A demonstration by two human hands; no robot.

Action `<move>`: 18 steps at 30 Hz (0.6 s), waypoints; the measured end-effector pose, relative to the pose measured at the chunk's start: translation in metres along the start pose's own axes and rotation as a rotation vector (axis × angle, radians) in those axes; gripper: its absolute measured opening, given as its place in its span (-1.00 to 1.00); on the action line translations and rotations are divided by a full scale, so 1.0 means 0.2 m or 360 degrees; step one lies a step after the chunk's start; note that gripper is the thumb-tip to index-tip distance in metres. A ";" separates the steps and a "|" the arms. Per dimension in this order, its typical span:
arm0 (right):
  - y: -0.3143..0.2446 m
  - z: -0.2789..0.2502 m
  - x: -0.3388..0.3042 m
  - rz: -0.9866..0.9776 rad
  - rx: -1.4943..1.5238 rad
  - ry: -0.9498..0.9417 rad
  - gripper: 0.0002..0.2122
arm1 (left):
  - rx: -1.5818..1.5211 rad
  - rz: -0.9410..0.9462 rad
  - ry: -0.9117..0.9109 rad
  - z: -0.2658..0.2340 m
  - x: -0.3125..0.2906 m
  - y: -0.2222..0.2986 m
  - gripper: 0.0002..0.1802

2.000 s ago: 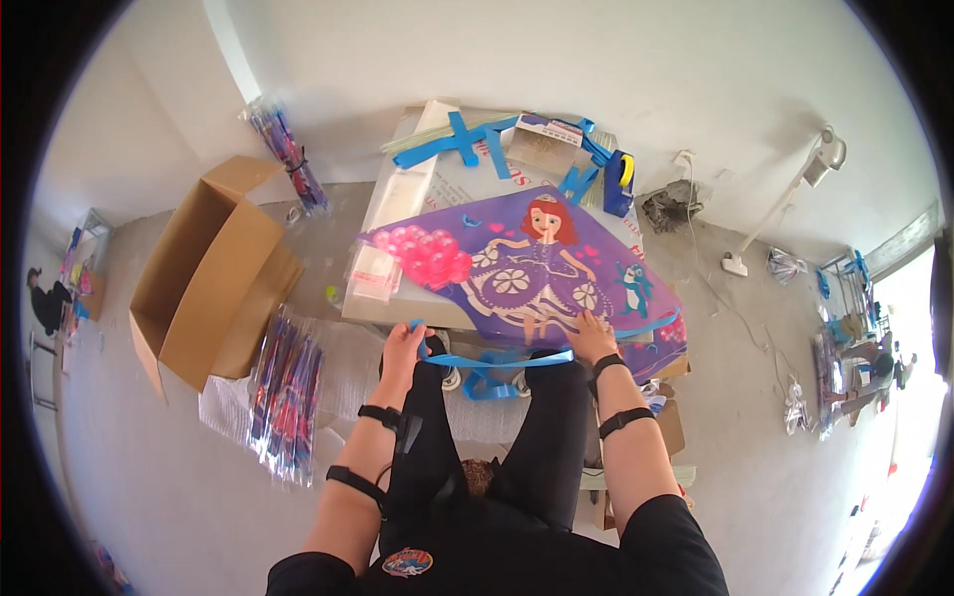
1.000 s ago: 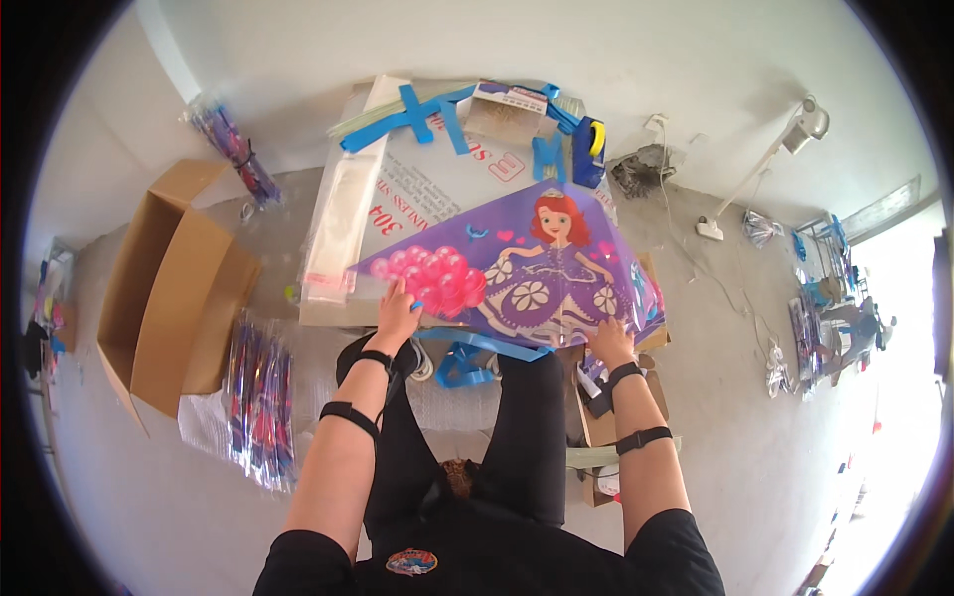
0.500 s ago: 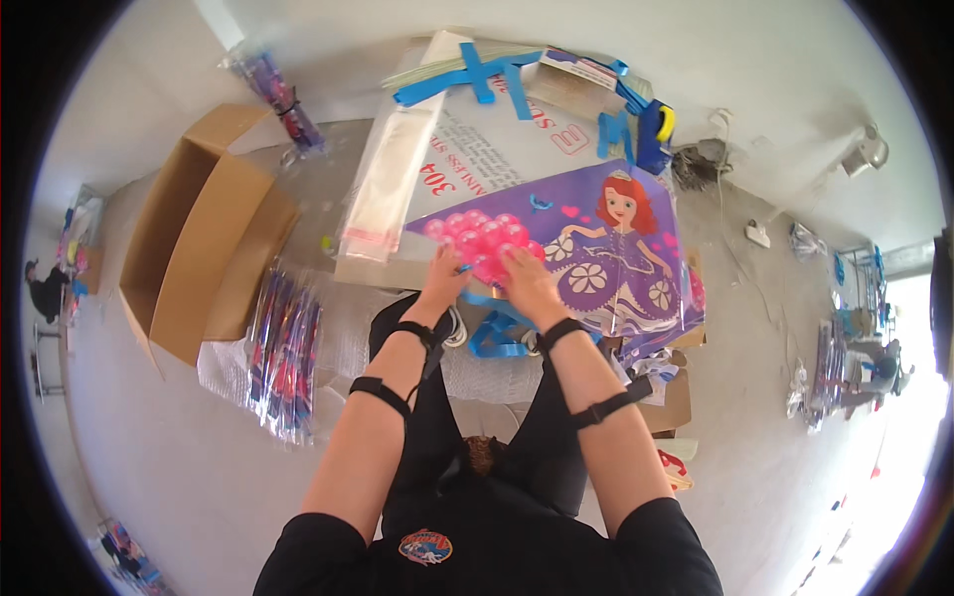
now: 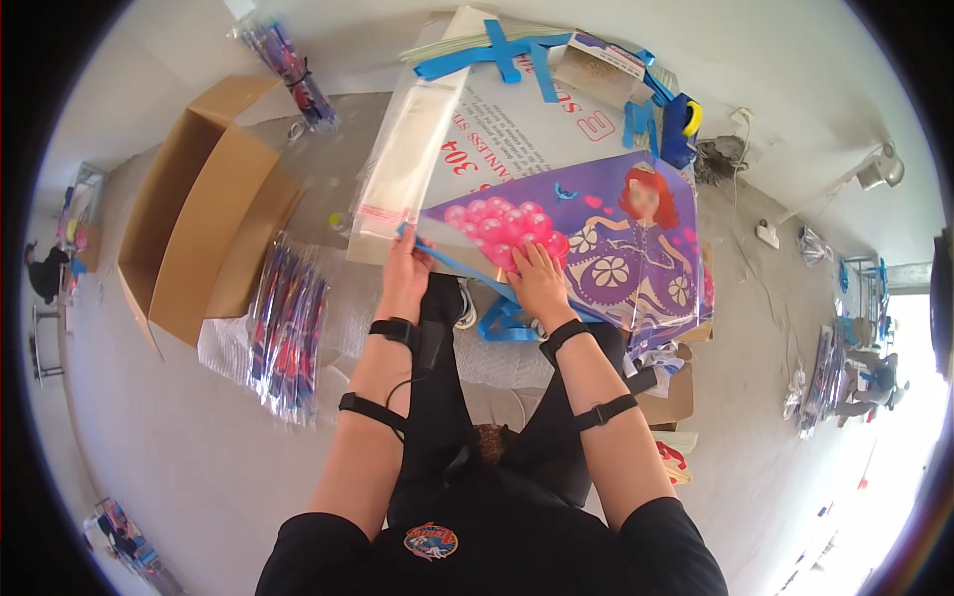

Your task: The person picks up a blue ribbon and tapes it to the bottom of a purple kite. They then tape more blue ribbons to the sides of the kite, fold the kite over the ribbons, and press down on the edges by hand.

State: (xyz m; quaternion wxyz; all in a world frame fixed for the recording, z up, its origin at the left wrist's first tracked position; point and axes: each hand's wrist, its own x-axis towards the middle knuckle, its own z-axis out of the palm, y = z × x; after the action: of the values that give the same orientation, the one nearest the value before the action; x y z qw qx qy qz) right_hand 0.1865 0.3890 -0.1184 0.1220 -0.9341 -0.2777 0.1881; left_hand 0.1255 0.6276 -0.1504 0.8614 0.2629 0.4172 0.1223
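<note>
left fingers (image 4: 406, 241) moved leftward, gripping blue ribbon (image 4: 459, 265)

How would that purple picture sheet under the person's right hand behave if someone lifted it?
The purple picture sheet would probably feel light for its size, since it looks thin and lies mostly flat. It may well flop rather than stay stiff, as its right-hand side bends downward. It might also slide easily, given its glossy sheen.

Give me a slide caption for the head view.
The left hand holds a blue strip; the right hand rests on a purple printed sheet.
</note>
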 end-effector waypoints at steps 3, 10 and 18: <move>0.00 0.01 -0.01 0.0059 -0.0015 0.0036 -0.53 | -0.0358 0.0256 0.0014 -0.05 -0.01 0.17 -0.83; -0.05 0.02 -0.01 0.0021 0.0004 0.0094 -0.51 | -0.0420 0.0543 -0.0074 -0.14 0.02 0.50 -0.85; -0.27 0.01 0.13 -0.0258 0.0328 0.0229 -0.61 | 0.1883 0.0443 -0.0161 0.02 0.14 0.07 -0.61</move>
State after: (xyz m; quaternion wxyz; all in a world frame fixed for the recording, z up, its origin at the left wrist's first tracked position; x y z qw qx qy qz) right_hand 0.1797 0.4478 -0.1102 0.2518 -0.9023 -0.3218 0.1377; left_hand 0.1469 0.6498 -0.1588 0.5639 0.7543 0.3347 -0.0313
